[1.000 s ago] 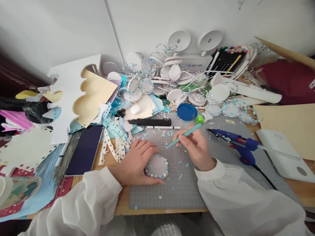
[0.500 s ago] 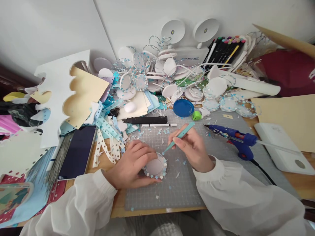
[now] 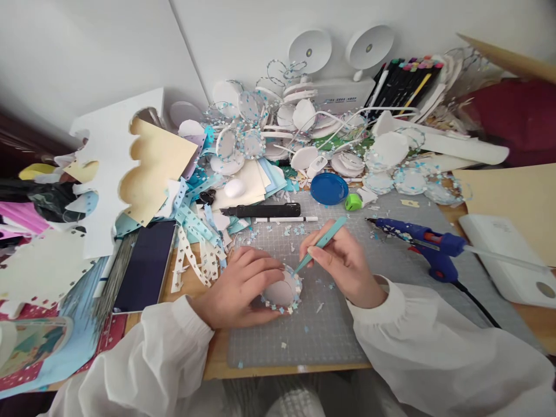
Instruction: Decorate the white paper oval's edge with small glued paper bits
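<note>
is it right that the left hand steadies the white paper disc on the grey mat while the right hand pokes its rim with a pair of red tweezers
Not quite: the tweezers are teal, not red, as the head view shows. The rest holds: the left hand steadies the white paper disc on the grey mat, and the right hand brings the tweezer tips to the disc's rim.

Pale blues and whites on a grey mat
White disc (image 3: 281, 292) edged with blue-and-white flecks, teal tweezers (image 3: 319, 245), gridded grey cutting mat (image 3: 313, 330), blue glue gun (image 3: 428, 246)
</note>
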### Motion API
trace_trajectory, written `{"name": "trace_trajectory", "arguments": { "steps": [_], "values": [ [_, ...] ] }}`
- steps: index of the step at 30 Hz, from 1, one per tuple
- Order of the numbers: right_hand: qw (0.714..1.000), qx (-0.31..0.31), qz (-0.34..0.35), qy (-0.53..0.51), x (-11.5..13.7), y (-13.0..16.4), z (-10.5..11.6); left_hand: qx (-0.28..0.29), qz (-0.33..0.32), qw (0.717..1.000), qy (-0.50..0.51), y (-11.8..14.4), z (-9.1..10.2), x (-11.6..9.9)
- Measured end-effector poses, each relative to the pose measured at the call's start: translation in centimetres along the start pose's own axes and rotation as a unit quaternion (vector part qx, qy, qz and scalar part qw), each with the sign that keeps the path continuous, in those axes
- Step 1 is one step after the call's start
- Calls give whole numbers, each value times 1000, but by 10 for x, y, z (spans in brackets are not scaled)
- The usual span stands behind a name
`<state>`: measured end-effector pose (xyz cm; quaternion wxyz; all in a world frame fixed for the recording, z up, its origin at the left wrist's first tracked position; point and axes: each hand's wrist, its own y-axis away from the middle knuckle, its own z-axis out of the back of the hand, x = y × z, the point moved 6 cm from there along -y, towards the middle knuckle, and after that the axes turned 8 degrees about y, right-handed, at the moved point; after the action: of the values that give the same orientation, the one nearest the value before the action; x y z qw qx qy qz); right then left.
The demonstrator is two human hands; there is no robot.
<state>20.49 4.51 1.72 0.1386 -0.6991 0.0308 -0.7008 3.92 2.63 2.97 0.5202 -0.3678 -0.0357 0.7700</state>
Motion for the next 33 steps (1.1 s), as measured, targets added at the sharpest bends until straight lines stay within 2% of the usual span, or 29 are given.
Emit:
{"name": "trace_trajectory", "arguments": {
  "steps": [12,33],
  "values": [
    [999,7,34,28,7,0,0,-16,12,1000,17,1,0,3],
    [1000,3,-6,16,-3,-1,2,-22,5,999,25,0,2,2]
  ]
}}
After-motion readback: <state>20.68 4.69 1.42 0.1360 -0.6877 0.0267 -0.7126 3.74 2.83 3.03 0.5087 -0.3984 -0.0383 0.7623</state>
